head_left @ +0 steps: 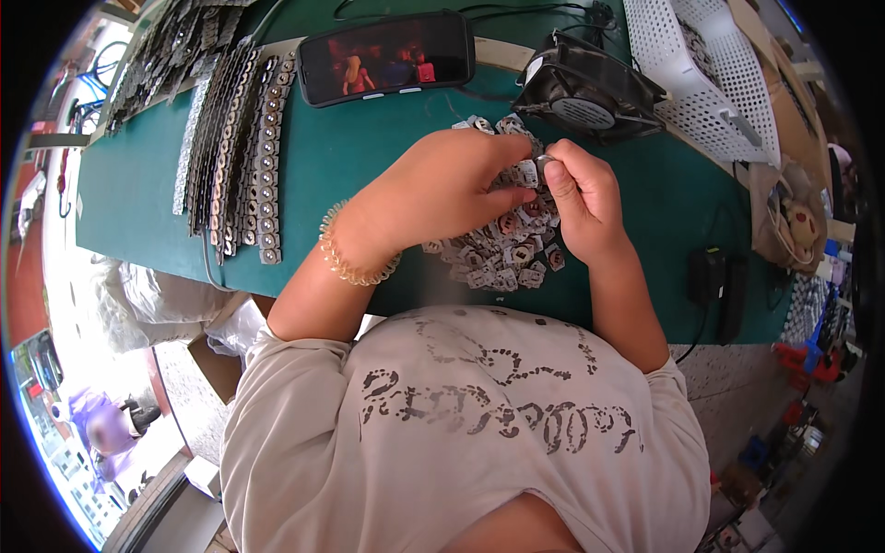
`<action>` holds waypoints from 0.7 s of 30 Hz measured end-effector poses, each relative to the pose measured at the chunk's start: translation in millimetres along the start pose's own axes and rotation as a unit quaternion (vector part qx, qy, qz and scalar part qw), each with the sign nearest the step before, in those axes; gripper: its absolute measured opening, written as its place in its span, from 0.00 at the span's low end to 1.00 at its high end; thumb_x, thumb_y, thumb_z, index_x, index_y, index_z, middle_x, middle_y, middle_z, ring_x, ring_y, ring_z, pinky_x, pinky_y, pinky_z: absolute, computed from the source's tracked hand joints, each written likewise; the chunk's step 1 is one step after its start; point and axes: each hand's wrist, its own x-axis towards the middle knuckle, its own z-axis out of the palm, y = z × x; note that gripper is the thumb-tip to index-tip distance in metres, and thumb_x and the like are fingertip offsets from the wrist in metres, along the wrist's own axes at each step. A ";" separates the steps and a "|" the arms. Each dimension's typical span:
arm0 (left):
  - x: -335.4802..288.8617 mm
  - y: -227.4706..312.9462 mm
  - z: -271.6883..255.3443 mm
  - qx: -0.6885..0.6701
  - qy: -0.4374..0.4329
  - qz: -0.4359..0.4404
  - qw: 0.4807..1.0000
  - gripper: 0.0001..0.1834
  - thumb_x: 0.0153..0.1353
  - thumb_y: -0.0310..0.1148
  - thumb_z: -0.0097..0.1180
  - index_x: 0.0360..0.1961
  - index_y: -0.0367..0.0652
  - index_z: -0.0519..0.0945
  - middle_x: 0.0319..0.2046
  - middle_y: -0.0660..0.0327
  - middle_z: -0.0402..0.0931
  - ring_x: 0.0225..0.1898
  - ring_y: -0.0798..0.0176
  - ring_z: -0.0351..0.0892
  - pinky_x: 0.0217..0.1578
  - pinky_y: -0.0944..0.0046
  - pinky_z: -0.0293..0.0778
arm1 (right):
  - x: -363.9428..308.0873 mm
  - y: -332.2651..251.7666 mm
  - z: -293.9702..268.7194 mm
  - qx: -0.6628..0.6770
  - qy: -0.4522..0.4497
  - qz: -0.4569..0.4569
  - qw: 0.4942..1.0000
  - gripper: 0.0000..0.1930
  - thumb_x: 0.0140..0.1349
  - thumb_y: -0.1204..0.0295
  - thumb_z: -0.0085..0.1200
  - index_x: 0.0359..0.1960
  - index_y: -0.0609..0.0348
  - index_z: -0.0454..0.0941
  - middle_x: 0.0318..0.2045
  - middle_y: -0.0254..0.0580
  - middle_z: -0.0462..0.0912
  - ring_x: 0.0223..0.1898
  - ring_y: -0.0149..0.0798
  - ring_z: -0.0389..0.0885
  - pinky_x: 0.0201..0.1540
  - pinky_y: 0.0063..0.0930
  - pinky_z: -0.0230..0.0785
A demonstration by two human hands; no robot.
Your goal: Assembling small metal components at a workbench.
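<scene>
Over a heap of small square metal-and-white parts (498, 258) on the green table, my two hands meet. My left hand (442, 180), with a coiled bracelet at its wrist, curves thumb and fingers about a small square part (524, 172). My right hand (588, 198) is closed in a pinch on a small shiny metal piece (543, 168) right beside that part. The two pieces appear to touch; whether they are joined I cannot tell. My left fingers hide the far side of the heap.
Linked strips of similar parts (267, 166) lie at the left on the green table (129, 194). A phone (387, 57) playing a video stands at the back, beside a black fan (590, 92). At the right are a white perforated basket (710, 101), a bag (784, 221) and a black adapter (708, 275).
</scene>
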 end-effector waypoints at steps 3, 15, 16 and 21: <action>-0.3 -4.9 2.9 0.015 0.022 0.024 0.999 0.12 0.54 0.32 0.61 0.31 0.34 0.72 0.21 0.47 0.67 0.23 0.45 0.63 0.24 0.56 0.62 | -1.7 -1.2 -2.0 -0.012 0.005 -0.004 1.000 0.12 0.68 0.71 0.47 0.27 0.65 0.67 0.19 0.41 0.64 0.21 0.36 0.60 0.25 0.27 0.57; -1.7 -3.1 2.0 0.038 0.018 0.016 0.999 0.12 0.55 0.33 0.61 0.32 0.36 0.73 0.22 0.47 0.69 0.25 0.42 0.67 0.25 0.54 0.64 | -0.3 -2.7 -0.6 -0.015 0.014 0.000 1.000 0.13 0.68 0.71 0.47 0.25 0.64 0.66 0.19 0.44 0.63 0.20 0.41 0.61 0.25 0.31 0.57; -2.0 -3.1 2.4 0.041 0.014 0.018 0.999 0.12 0.55 0.33 0.61 0.32 0.36 0.72 0.22 0.47 0.69 0.25 0.42 0.67 0.25 0.54 0.64 | -0.8 -2.0 -0.1 -0.019 -0.001 -0.002 1.000 0.13 0.68 0.71 0.47 0.25 0.64 0.66 0.19 0.44 0.64 0.20 0.42 0.61 0.25 0.31 0.57; -2.4 -3.5 2.8 0.050 0.013 0.040 0.998 0.12 0.55 0.33 0.60 0.30 0.37 0.71 0.20 0.48 0.69 0.24 0.42 0.67 0.24 0.54 0.63 | -1.3 3.0 -0.4 -0.031 -0.040 -0.021 0.999 0.13 0.67 0.71 0.48 0.25 0.64 0.66 0.19 0.45 0.64 0.21 0.44 0.62 0.25 0.32 0.57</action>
